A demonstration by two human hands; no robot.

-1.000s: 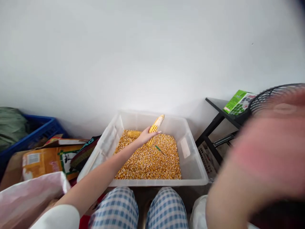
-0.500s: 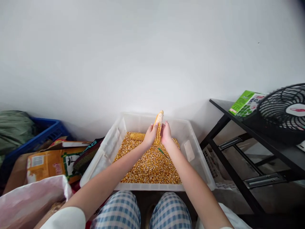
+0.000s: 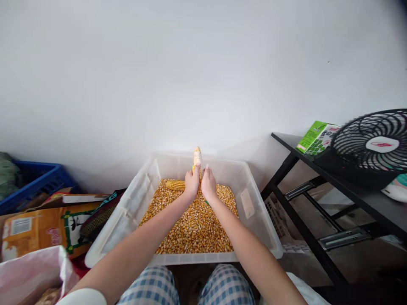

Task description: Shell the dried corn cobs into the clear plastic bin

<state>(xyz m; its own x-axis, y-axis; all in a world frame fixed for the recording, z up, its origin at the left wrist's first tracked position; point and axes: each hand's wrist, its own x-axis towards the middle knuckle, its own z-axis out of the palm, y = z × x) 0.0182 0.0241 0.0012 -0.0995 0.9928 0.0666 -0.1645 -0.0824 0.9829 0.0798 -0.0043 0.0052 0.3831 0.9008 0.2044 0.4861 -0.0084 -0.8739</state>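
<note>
Between my two hands stands a corn cob point(image 3: 197, 156), held upright above the bin. Its top is stripped pale, while yellow kernels remain lower down. My left hand point(image 3: 191, 183) is closed around its left side, and my right hand point(image 3: 208, 183) presses on its right side. Beneath them, a translucent plastic bin point(image 3: 260, 212) holds a thick layer of loose corn kernels point(image 3: 197, 231). Another corn cob point(image 3: 175, 185), still covered in kernels, lies on that layer just left of my left hand. The lower part of the held cob is hidden by my hands.
At right is a black table point(image 3: 295, 148) with a green-and-white box point(image 3: 316, 137) and a black fan point(image 3: 378, 142). To the left are a blue crate point(image 3: 47, 169), an orange package point(image 3: 38, 233) and a white sack point(image 3: 38, 271). A white wall point(image 3: 203, 76) rises behind the bin.
The held cob has gone from leaning right to nearly upright, with my right hand now higher on it. The view has shifted slightly, moving the surroundings left.
</note>
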